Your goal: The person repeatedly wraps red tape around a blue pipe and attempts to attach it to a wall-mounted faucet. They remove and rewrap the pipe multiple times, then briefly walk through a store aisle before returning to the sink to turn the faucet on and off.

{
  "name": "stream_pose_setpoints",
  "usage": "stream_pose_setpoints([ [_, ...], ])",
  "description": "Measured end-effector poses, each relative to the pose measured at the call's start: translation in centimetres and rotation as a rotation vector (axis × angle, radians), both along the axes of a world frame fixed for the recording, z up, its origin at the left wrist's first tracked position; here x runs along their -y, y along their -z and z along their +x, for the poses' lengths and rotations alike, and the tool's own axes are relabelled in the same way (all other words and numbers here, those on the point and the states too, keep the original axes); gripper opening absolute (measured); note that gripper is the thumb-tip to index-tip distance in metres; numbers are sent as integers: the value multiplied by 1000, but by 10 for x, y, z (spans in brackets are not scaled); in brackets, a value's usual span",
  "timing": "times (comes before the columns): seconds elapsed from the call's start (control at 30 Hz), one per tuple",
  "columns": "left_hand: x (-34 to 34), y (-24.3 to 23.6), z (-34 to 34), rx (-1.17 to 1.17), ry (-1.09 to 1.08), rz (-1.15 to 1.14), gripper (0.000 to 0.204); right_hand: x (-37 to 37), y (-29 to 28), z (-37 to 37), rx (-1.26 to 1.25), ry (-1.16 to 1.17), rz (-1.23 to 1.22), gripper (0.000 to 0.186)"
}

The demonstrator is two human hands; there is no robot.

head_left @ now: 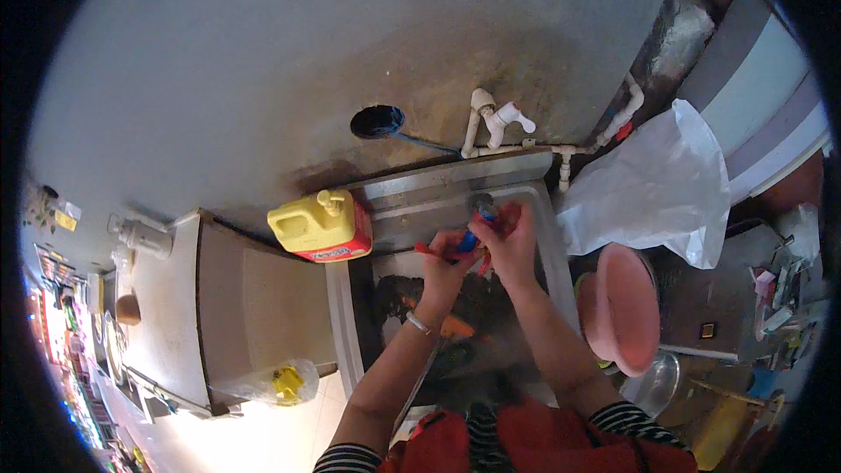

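Over the metal sink [552,271], both my hands are raised close together. My left hand [447,263], with a bracelet at the wrist, has its fingers closed around a small blue-and-red item; a red end sticks out at its left side. My right hand [512,232] pinches the blue part [470,241] of the same item from the other side. Its kind is hard to make out, as the fingers cover much of it. Below my hands, in the dim basin, lie an orange, carrot-like piece [456,328] and something dark green [455,356].
A yellow jug with a red label [324,226] stands at the sink's left rim. The white tap [499,120] juts from the wall behind. To the right are pink basins [629,307], a white plastic bag [653,188] and a metal bowl [657,384].
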State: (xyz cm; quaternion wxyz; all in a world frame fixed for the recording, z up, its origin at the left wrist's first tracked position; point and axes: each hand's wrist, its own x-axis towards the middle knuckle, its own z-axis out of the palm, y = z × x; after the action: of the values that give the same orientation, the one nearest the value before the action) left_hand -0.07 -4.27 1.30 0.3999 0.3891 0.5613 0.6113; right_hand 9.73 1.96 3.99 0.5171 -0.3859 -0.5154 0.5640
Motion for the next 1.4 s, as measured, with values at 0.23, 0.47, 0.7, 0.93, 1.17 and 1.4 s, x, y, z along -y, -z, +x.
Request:
stream_pose_setpoints([
  [0.23, -66, 31, -10, 78, 9, -70, 32, -68, 27, -15, -101, 98, -137, 44],
  [0.47, -105, 40, -22, 74, 6, -11, 30, -103, 39, -30, -124, 165, -88, 39],
  [0.7, -127, 42, -27, 110, 8, 46, 32, -118, 42, -38, -273, 183, 2, 36],
  [0.93, -134, 44, -26, 78, 32, 85, 43, -117, 43, -34, -371, 95, 44, 46],
  [1.17, -117, 34, -57, 131, 526, -8, 29, -120, 41, -26, -503, -71, -33, 56],
  [1.4, -106, 32, -53, 218, 431, -164, 25, -119, 41, -7, 443, 526, 395, 52],
])
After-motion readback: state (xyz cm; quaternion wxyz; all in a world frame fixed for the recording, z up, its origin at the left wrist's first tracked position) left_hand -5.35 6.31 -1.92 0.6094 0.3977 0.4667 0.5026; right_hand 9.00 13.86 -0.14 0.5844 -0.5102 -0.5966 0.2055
